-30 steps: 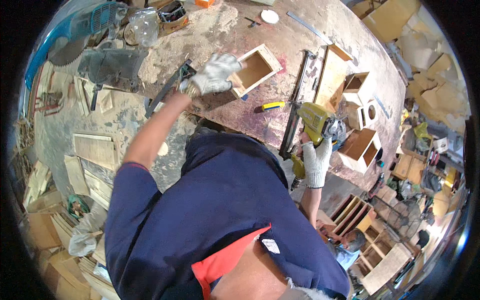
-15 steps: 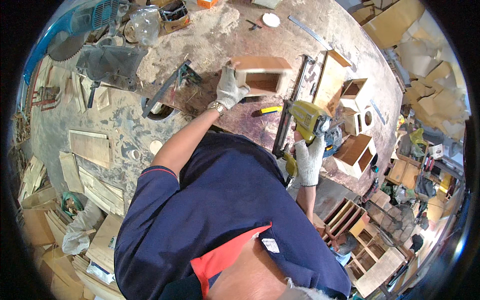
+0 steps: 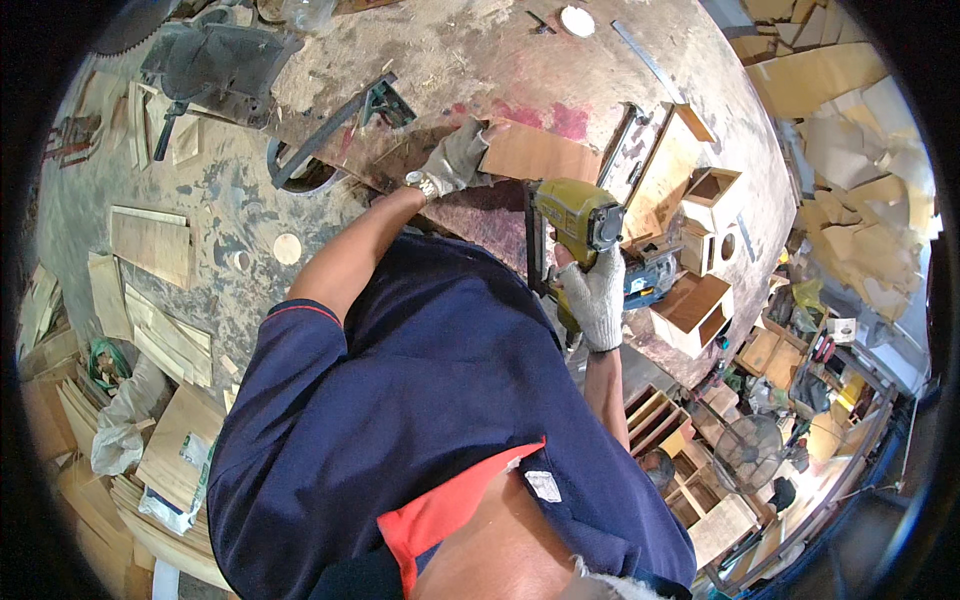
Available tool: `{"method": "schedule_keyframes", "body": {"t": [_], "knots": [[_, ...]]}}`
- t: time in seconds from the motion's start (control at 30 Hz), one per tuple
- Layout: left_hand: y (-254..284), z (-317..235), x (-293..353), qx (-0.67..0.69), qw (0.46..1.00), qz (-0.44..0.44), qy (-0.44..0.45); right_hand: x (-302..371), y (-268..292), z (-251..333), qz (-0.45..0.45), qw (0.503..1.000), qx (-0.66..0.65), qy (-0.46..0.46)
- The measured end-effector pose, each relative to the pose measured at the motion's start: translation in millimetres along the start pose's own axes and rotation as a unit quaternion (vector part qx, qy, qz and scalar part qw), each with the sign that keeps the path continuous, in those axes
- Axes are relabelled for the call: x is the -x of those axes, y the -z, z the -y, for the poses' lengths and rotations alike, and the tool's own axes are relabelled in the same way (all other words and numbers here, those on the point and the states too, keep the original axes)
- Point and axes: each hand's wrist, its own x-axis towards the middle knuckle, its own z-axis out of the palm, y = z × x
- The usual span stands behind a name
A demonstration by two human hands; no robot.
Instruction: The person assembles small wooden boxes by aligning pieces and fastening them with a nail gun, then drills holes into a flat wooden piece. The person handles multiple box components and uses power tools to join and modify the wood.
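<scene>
My left hand (image 3: 458, 160), in a pale work glove, grips the left end of a small wooden box (image 3: 540, 152). The box's brown panel faces up, and its opening is out of sight. In my right hand (image 3: 600, 302), also gloved, is a yellow-green nail gun (image 3: 575, 212) with a dark magazine. The gun's body is beside the box's near right corner; whether its nose touches the wood is hidden.
A metal square (image 3: 340, 128) lies left of the box. On the right are a long board (image 3: 655, 170), a blue tool (image 3: 652, 278) and small wooden boxes (image 3: 690, 308). A steel ruler (image 3: 648, 60) and a white disc (image 3: 577, 21) lie farther back.
The box has turned so its brown panel faces up and its opening no longer shows. My right hand has brought the nail gun left, close to the box. The view has shifted slightly.
</scene>
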Motion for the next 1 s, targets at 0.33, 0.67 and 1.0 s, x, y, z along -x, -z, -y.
{"method": "schedule_keyframes", "body": {"t": [0.33, 0.67, 1.0], "knots": [[-1, -5, 0, 0.032, 0.999, 0.007, 0.027, -6, -5, -2, 0.021, 0.998, 0.057, 0.014], [-2, -6, -2, 0.041, 0.998, -0.053, -0.014, -19, -13, 5, 0.026, 0.994, 0.101, 0.033], [-5, -9, -1, 0.047, 0.998, -0.020, 0.035, -44, -28, 31, 0.057, 0.984, 0.167, -0.023]]}}
